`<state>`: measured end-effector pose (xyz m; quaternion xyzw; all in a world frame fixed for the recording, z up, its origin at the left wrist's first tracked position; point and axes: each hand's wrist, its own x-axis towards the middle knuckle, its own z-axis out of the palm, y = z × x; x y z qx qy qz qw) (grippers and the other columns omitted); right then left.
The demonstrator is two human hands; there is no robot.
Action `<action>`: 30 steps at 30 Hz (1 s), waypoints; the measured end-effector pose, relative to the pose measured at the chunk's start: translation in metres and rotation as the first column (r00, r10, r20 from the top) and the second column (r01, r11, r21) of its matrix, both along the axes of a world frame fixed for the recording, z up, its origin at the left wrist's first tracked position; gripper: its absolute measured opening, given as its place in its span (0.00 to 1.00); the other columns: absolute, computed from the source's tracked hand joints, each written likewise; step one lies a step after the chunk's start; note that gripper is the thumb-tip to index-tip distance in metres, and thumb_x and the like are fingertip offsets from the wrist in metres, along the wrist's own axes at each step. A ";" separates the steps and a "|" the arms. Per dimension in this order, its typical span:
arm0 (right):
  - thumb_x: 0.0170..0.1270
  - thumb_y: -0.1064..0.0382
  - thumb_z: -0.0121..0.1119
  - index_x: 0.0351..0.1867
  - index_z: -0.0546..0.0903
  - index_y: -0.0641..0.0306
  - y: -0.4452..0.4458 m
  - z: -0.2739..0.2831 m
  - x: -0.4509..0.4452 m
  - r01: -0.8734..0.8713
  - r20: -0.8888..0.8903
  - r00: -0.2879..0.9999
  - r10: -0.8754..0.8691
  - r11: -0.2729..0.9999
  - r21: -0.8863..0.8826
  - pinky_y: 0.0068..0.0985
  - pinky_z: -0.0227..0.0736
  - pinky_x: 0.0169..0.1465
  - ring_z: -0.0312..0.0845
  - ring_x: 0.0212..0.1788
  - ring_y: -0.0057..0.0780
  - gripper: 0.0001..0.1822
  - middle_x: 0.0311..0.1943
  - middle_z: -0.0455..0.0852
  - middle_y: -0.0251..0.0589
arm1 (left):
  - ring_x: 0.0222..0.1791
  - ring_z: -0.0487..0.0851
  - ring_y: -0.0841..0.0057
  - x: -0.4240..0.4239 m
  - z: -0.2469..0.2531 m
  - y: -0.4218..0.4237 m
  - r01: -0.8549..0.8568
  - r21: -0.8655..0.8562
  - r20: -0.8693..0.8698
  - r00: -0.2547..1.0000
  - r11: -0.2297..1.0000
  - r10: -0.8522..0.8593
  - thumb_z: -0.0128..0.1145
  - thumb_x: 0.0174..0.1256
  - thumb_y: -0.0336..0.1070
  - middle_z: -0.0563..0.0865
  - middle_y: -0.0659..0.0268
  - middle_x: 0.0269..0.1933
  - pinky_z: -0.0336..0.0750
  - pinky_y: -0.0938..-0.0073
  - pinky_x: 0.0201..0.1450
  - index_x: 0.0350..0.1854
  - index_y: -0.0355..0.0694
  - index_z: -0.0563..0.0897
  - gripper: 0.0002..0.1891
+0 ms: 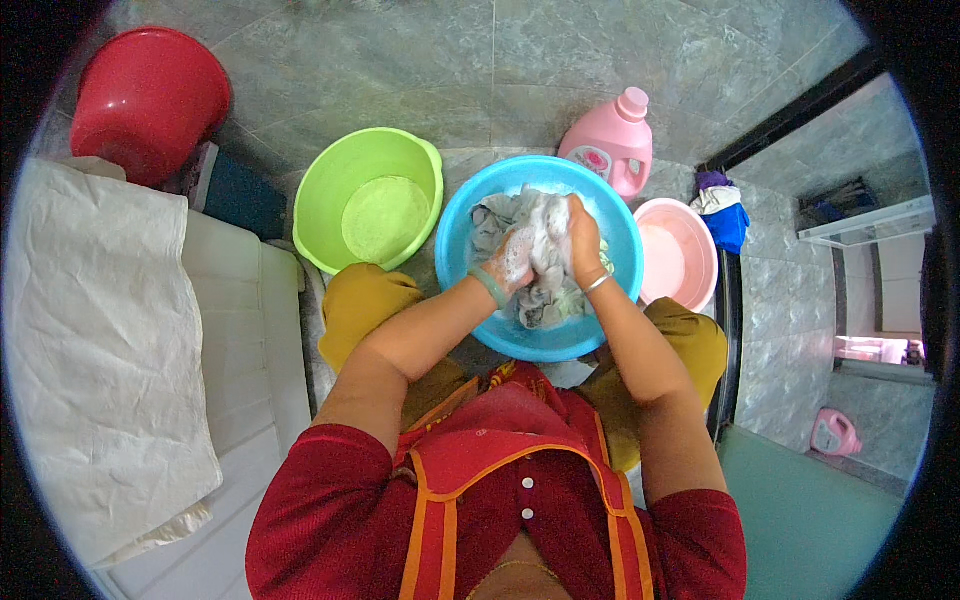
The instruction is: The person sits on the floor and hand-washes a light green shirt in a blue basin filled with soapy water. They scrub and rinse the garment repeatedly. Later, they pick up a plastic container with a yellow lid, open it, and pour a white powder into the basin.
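A blue plastic basin (466,319) stands before me between my knees. In it lies a wet, light grey cloth or garment (541,296), bunched up and covered with white suds. My left hand (513,259), foamy and with a green bangle at the wrist, grips the cloth from the left. Opposite it, my right hand (584,238), with a silver bangle, is closed around the right side of the same soapy bunch. Foam and folds hide some of the fingers. The hands are close together above the middle of the basin.
A green basin (386,221) is on the left, a pink basin (671,259) on the right. Behind stands a pink detergent jug (611,142). A red bucket (150,97) is far left, folded cloths (721,214) lie far right. A white cloth (105,352) covers a washing-machine-like white surface.
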<state>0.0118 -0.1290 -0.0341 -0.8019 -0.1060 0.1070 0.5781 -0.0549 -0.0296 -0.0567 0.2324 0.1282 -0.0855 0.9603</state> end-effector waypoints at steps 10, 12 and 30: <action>0.59 0.58 0.52 0.44 0.71 0.66 0.022 0.022 -0.049 -0.199 0.390 0.827 0.404 0.860 -0.469 0.42 0.71 0.32 0.78 0.30 0.52 0.16 0.28 0.80 0.56 | 0.41 0.78 0.78 0.020 -0.004 0.039 -0.060 0.085 0.019 0.998 0.995 0.058 0.44 0.68 0.43 0.80 0.67 0.42 0.75 0.73 0.49 0.47 0.42 0.75 0.13; 0.61 0.53 0.51 0.44 0.72 0.65 0.016 0.015 -0.029 -0.084 0.467 0.859 0.210 0.957 -0.277 0.43 0.71 0.36 0.77 0.32 0.55 0.17 0.30 0.81 0.56 | 0.44 0.78 0.76 0.018 0.003 0.035 0.118 -0.055 0.098 0.989 0.991 -0.112 0.46 0.68 0.45 0.80 0.67 0.46 0.75 0.70 0.50 0.50 0.42 0.75 0.15; 0.54 0.57 0.62 0.53 0.74 0.68 -0.046 0.014 -0.034 -0.793 -0.553 0.550 0.626 0.599 -0.111 0.21 0.65 0.53 0.73 0.46 0.23 0.25 0.45 0.80 0.38 | 0.47 0.80 0.61 0.009 0.034 0.080 -0.077 0.220 0.063 0.996 0.972 0.064 0.41 0.48 0.23 0.80 0.51 0.45 0.78 0.58 0.46 0.46 0.25 0.73 0.19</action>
